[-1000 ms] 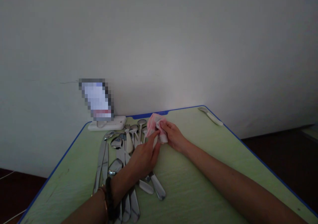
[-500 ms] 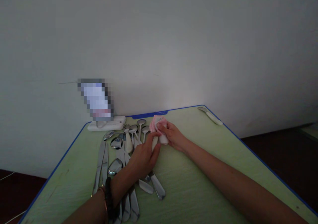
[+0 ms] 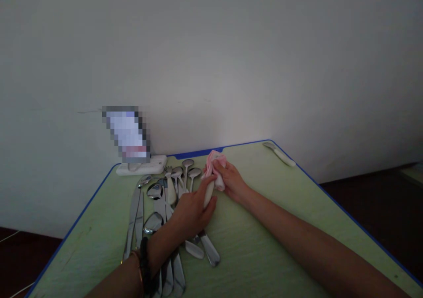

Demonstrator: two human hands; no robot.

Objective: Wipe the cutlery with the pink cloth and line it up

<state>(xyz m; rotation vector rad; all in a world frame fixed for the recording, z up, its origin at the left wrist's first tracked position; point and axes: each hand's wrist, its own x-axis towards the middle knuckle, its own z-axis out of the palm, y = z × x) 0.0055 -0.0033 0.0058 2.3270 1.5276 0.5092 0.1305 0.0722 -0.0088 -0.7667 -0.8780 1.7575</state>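
My left hand (image 3: pixel 193 210) is closed around the white handle of a utensil (image 3: pixel 209 194), held just above the green table (image 3: pixel 280 210). My right hand (image 3: pixel 231 181) grips a crumpled pink cloth (image 3: pixel 214 165) and presses it round the far end of that utensil, which the cloth hides. Both hands meet near the middle of the table, right of a row of cutlery.
Several steel spoons and knives (image 3: pixel 158 201) lie in a row under and left of my left arm. A white stand (image 3: pixel 140 165) with a blurred screen sits at the back left. A white-handled utensil (image 3: pixel 280 153) lies at the far right corner.
The pink cloth and my right hand have shifted slightly right along the utensil. More of the white handle shows beyond my left fingers.
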